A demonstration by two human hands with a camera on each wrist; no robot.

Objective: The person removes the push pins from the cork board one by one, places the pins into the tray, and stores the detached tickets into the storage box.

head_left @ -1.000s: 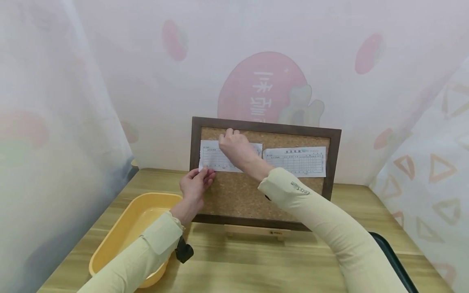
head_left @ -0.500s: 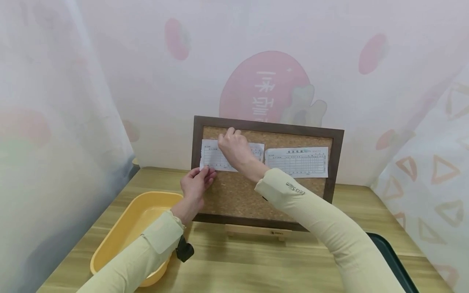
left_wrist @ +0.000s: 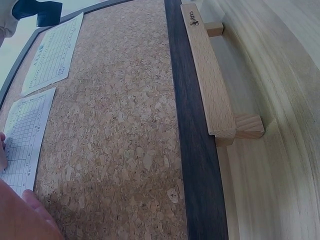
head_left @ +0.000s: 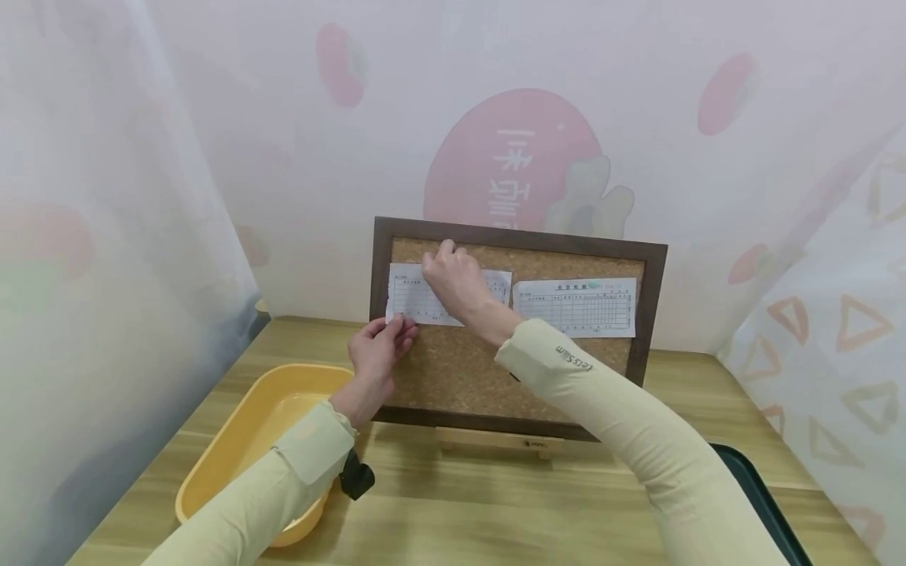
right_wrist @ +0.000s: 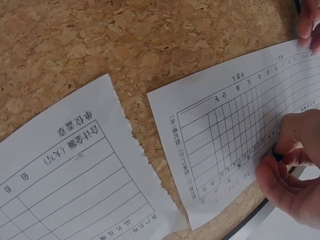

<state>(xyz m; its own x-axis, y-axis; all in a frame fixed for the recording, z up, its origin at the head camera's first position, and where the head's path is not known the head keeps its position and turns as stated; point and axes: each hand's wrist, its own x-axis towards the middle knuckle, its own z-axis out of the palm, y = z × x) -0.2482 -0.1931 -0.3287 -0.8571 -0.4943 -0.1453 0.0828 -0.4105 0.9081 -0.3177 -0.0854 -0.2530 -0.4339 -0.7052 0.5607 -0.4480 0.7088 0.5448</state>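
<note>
A cork board [head_left: 488, 369] in a dark frame stands propped up, with two printed receipt slips against its upper part. At the left slip [head_left: 410, 295], my left hand [head_left: 375, 354] pinches the lower left corner between thumb and fingers. My right hand [head_left: 460, 283] covers the upper middle of that slip. In the right wrist view its thumb and fingertips pinch a small dark pin [right_wrist: 277, 156] at the slip's printed top edge; the pin's tip is hidden. The right slip [head_left: 576, 306] lies flat on the cork, untouched, with a small greenish spot near its top edge.
A yellow tray [head_left: 262, 420] sits on the wooden table at the left, partly under the left forearm. The edge of a dark green tray [head_left: 760, 495] shows at the right. A wooden stand [head_left: 495, 440] supports the board. Printed curtains hang behind.
Both hands keep their hold at the left slip with hardly any movement. The head view has shifted slightly.
</note>
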